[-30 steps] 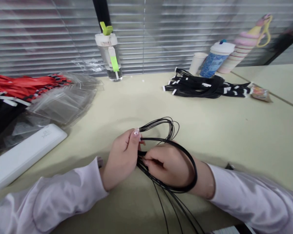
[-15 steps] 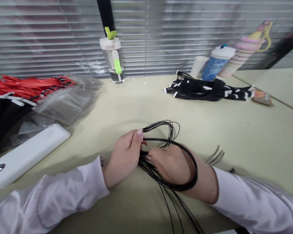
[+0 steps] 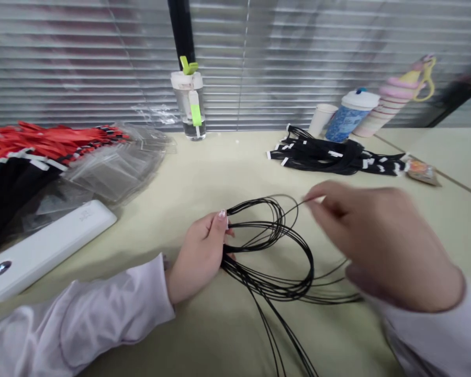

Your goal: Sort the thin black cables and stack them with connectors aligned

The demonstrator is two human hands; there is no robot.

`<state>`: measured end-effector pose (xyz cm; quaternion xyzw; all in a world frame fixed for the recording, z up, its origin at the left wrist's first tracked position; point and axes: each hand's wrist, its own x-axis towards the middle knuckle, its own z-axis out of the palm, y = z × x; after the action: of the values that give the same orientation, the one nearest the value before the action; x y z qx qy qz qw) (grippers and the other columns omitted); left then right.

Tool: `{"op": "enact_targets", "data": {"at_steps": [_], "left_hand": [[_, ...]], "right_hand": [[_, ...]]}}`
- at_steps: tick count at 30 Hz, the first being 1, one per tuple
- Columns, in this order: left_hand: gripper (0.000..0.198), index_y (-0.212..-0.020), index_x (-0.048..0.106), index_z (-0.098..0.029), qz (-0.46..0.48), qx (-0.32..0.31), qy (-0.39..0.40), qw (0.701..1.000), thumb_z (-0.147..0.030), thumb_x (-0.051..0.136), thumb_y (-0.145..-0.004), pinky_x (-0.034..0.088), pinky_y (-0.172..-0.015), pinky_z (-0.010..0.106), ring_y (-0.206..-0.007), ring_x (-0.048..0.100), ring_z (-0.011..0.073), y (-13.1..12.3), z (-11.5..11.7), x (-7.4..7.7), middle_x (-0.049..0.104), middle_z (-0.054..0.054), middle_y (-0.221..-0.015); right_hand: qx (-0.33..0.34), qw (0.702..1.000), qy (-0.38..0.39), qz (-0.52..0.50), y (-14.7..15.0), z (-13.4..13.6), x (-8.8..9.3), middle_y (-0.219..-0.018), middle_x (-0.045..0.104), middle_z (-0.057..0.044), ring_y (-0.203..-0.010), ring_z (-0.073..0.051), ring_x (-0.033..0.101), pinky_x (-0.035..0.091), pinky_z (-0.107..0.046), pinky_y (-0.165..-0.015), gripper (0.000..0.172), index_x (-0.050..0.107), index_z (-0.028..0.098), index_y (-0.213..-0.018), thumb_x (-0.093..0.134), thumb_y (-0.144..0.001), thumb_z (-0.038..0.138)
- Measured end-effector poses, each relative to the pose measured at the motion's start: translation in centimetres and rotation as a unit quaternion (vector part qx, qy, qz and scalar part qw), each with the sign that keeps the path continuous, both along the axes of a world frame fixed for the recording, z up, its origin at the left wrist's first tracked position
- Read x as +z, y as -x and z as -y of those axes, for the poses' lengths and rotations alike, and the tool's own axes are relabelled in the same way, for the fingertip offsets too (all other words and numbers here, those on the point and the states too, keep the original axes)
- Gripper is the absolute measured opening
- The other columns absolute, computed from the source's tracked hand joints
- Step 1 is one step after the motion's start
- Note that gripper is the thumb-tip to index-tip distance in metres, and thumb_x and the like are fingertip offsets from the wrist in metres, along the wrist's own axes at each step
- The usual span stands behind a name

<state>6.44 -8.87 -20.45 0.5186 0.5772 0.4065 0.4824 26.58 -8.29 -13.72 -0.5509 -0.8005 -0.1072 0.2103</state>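
A bundle of thin black cords (image 3: 275,251) lies looped on the pale table (image 3: 227,173) in front of me. My left hand (image 3: 200,251) is closed on the bundle where the loops meet, thumb on top. My right hand (image 3: 380,235) is raised above the table to the right, blurred by motion, with thumb and fingers pinched on a single black cord that runs from the loops up to its fingertips.
A white power bank (image 3: 43,246) lies at the left, beside clear plastic sleeves (image 3: 113,167) and red and black lanyards (image 3: 35,146). A clear water bottle (image 3: 190,102) stands at the blinds. Another pile of black lanyards (image 3: 329,154), cups (image 3: 349,115) and a snack packet (image 3: 419,170) sit back right.
My right hand has come out of the loop it was reaching through and lifted up and to the right, pulling one cord out of the bundle. My left hand has stayed put.
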Motion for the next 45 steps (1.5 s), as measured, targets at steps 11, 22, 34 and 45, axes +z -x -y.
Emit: {"op": "enact_targets", "data": {"at_steps": [11, 22, 34, 45], "left_hand": [[0.041, -0.062, 0.046, -0.015, -0.044, -0.036, -0.044, 0.997, -0.046, 0.033, -0.086, 0.035, -0.044, 0.021, -0.046, 0.041, 0.0088, 0.2, 0.4, 0.1, 0.044, -0.002, -0.052], [0.039, -0.061, 0.041, -0.016, -0.035, -0.105, -0.063, 0.992, -0.043, 0.031, -0.087, 0.032, -0.046, 0.021, -0.049, 0.039, 0.0085, 0.5, 0.6, 0.1, 0.044, -0.002, -0.054], [0.040, -0.058, 0.043, -0.015, -0.051, -0.109, -0.067, 0.990, -0.040, 0.030, -0.087, 0.032, -0.047, 0.020, -0.049, 0.041, 0.0082, 0.4, 0.7, 0.3, 0.044, -0.002, -0.052], [0.039, -0.060, 0.044, -0.015, -0.047, -0.139, -0.089, 0.985, -0.038, 0.030, -0.088, 0.035, -0.048, 0.020, -0.050, 0.043, 0.0080, 0.6, 0.9, 0.2, 0.047, -0.002, -0.054]], "right_hand": [[0.169, 0.898, 0.196, -0.355, 1.7, -0.2, -1.7, -0.070, 0.061, 0.002, -0.051, -0.005, 0.050, 0.040, -0.019, -0.050, 0.019, 0.057, 0.022, -0.098, 0.052, -0.081, 0.018], [0.219, 0.949, 0.109, -0.196, 3.6, 0.5, -3.8, -0.070, 0.055, 0.001, -0.066, -0.006, 0.048, 0.035, -0.017, -0.061, 0.013, 0.058, 0.013, -0.074, 0.048, -0.082, 0.015], [0.256, 0.955, 0.053, -0.142, 3.6, 0.3, -4.1, -0.069, 0.054, -0.001, -0.064, -0.007, 0.047, 0.036, -0.019, -0.061, 0.018, 0.059, 0.012, -0.074, 0.046, -0.085, 0.018], [0.248, 0.957, 0.062, -0.140, 3.7, 0.5, -4.2, -0.068, 0.053, -0.002, -0.062, -0.007, 0.046, 0.035, -0.021, -0.058, 0.022, 0.059, 0.011, -0.073, 0.043, -0.086, 0.019]]}}
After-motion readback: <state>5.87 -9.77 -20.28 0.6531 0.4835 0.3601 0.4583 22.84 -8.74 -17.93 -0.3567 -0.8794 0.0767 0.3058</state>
